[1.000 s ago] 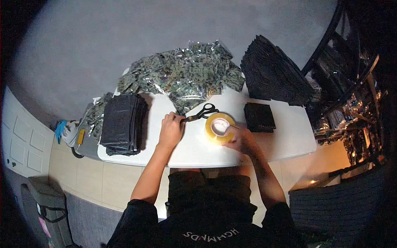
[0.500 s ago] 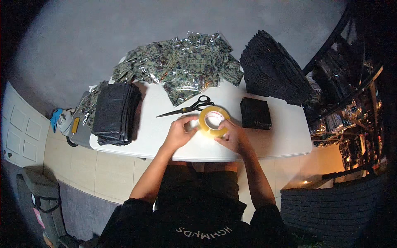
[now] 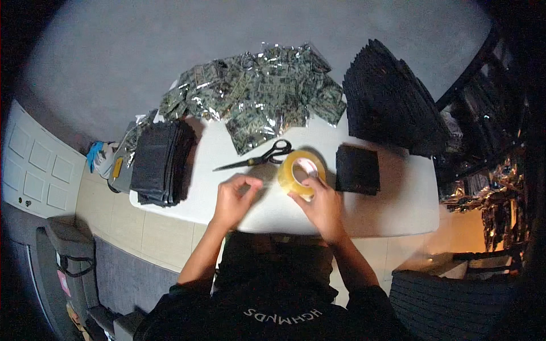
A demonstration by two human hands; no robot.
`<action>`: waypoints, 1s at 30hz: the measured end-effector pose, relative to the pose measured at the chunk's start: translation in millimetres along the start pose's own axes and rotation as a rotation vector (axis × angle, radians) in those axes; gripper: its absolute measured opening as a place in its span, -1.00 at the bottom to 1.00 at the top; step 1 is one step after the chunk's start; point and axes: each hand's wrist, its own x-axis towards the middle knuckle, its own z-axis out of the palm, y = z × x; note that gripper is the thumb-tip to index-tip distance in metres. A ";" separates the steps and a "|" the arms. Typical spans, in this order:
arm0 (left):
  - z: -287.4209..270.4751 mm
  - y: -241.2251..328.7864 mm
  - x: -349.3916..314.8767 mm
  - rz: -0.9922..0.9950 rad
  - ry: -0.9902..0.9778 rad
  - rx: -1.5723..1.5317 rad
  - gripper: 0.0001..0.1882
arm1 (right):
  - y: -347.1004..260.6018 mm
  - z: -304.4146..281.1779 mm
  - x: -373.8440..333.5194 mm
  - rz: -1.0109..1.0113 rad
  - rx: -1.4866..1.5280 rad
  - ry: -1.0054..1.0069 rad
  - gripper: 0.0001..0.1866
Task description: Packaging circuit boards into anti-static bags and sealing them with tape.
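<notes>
My right hand (image 3: 323, 209) grips a roll of clear yellowish packing tape (image 3: 286, 179), its fingers in the core and the thumb against the near side. To the left of the roll, my left hand (image 3: 234, 199) is closed with thumb and fingertips drawn together. Whatever it pinches is too faint to make out; the gap to the roll shows no clear strip. Just beyond both hands lies a pair of black-handled scissors (image 3: 259, 159), blades pointing left. A small stack of black pouches (image 3: 357, 169) sits right of the tape.
Camouflage garments in clear plastic (image 3: 261, 94) cover the far side of the white table (image 3: 210, 142). A pile of black bags (image 3: 159, 162) stands at the left. Another tall black stack (image 3: 392, 102) rises at the far right, near a dark rack (image 3: 483, 113).
My left hand has moved away from the tape roll, leftward, widening the gap. The roll has tilted in my right hand. The whole view has shifted slightly.
</notes>
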 end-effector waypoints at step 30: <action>-34.4 -21.3 -49.1 0.277 0.190 -0.058 -0.93 | -12.4 29.8 -28.9 -0.325 0.009 0.196 -0.61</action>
